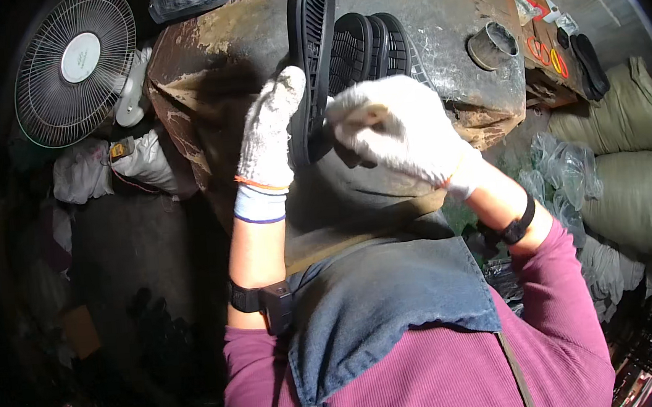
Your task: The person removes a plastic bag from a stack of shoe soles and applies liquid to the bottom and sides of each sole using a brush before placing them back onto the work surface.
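Observation:
My left hand [270, 127], in a white knitted glove, grips a black rubber shoe sole [312, 51] along its left edge. The sole stands nearly upright, its ridged side toward the right. Beside its lower end my right hand [400, 125], also gloved, is closed. A small tan spot shows among its curled fingers; whether that is a tool's end or bare skin I cannot tell. Just beyond the right hand, several more black shoe soles [350, 47] rest in a row on the worn, covered table [446, 29].
An open metal can [492, 46] stands at the table's right. Scissors with orange handles [537, 50] and more black soles [589, 66] lie on a wooden stand beyond. A fan [77, 58] is at far left. Stuffed green sacks [631, 191] and clear plastic bags [566, 169] fill the right side.

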`<action>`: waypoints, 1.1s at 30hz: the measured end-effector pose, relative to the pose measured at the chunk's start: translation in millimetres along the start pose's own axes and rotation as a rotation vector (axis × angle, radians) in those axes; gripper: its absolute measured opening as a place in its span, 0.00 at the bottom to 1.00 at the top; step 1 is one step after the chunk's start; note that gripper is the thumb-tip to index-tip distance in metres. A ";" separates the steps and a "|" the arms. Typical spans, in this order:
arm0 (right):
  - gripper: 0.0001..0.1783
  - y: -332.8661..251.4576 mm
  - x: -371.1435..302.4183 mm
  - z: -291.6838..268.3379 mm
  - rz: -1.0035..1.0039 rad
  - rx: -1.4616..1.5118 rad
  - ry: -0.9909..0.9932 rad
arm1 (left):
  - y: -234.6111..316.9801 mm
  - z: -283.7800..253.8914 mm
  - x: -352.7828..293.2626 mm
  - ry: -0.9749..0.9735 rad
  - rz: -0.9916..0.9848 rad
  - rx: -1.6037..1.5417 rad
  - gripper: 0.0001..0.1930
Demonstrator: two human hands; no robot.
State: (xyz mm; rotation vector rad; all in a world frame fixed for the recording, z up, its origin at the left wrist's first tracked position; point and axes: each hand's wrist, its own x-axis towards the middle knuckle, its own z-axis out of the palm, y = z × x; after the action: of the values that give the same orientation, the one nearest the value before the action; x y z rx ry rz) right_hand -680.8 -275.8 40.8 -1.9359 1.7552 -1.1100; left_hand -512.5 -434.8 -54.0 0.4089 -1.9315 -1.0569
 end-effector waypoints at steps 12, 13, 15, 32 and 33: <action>0.09 18.4 28.2 -3.9 -0.132 -0.194 0.277 | 8.2 5.3 -8.8 0.110 -0.659 -0.697 0.25; 0.08 10.6 12.1 2.5 -0.031 -0.036 0.184 | 10.5 8.4 1.8 0.097 -0.628 -0.711 0.25; 0.09 4.8 -14.9 17.1 -0.082 0.039 0.150 | 31.8 7.5 8.8 0.100 -0.962 -0.813 0.19; 0.11 53.3 42.1 -29.0 0.158 -0.133 0.442 | 32.3 16.6 -27.1 -0.105 -1.044 -1.185 0.36; 0.10 51.3 38.0 -30.8 0.090 -0.204 0.471 | 35.3 17.5 -31.1 -0.137 -1.054 -1.281 0.36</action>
State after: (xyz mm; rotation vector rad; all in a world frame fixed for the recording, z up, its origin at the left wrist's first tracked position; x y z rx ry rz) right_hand -740.6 -313.9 39.2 -1.7798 2.2512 -1.4971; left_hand -505.1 -385.6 -46.9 0.5780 -0.6652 -2.7200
